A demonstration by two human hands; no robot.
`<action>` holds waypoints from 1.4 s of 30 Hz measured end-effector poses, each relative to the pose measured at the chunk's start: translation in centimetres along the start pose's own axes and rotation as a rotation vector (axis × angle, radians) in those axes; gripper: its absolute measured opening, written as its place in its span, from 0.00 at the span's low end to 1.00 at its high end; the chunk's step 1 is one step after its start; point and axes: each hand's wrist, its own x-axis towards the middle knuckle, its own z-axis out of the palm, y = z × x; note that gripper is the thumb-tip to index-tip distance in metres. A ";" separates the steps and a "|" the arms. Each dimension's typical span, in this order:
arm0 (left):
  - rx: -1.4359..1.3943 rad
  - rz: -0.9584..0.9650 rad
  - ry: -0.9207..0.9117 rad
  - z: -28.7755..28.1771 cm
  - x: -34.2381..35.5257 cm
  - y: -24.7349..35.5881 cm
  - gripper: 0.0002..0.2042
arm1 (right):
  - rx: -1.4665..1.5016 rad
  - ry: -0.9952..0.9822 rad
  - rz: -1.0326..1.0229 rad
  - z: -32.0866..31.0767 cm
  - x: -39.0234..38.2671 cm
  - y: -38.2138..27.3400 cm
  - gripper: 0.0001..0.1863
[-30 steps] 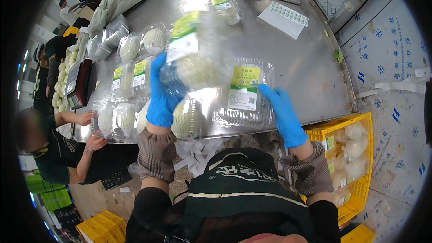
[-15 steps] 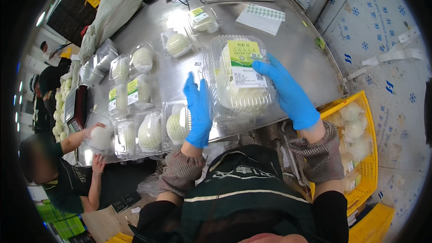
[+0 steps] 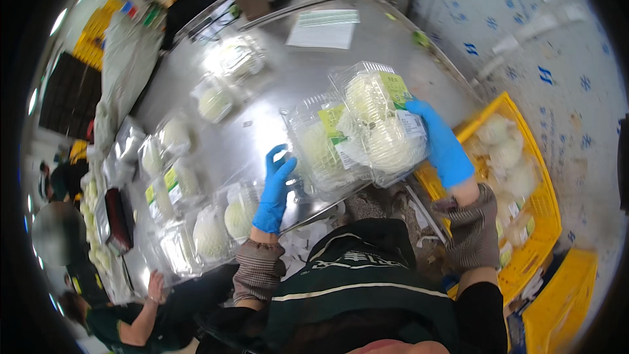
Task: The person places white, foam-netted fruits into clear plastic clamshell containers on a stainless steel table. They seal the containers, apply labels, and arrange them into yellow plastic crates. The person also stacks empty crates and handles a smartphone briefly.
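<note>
My right hand [image 3: 444,147] is gripping the upper clamshell [image 3: 383,124], now shifting it rightward and uncovering the lower clamshell [image 3: 318,147]. Left hand [image 3: 275,190] is hovering half-open, looking empty.

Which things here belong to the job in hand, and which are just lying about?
Job: right hand, holding a clear box; left hand, near a second clear box; likely the yellow crate.
Lying about, apparently: green scrap; paper scraps.

Right hand [image 3: 445,151], blue glove, grips right side of a labelled clear clamshell [image 3: 380,137] of pale produce, overlapping a second clamshell [image 3: 316,147] on its left. Left hand [image 3: 274,190], fingers curled, near the latter. Yellow crate [image 3: 547,229], right, holds more packs [image 3: 508,154].
</note>
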 end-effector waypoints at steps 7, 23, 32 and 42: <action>-0.383 -0.044 -0.445 1.1 3.4 -3.7 0.27 | -0.294 -0.132 -0.393 -10.8 1.6 2.6 0.16; 0.047 -0.066 -1.366 53.5 -5.2 -3.2 0.32 | 0.267 0.777 -1.014 -33.7 -36.3 -1.5 0.25; 0.620 0.337 -1.158 66.1 -7.8 -13.2 0.32 | 0.540 0.883 -0.885 -50.8 -36.7 6.8 0.25; 1.390 1.215 -0.878 65.2 -10.5 -11.8 0.39 | 0.642 1.072 -0.807 -53.3 -33.9 10.4 0.25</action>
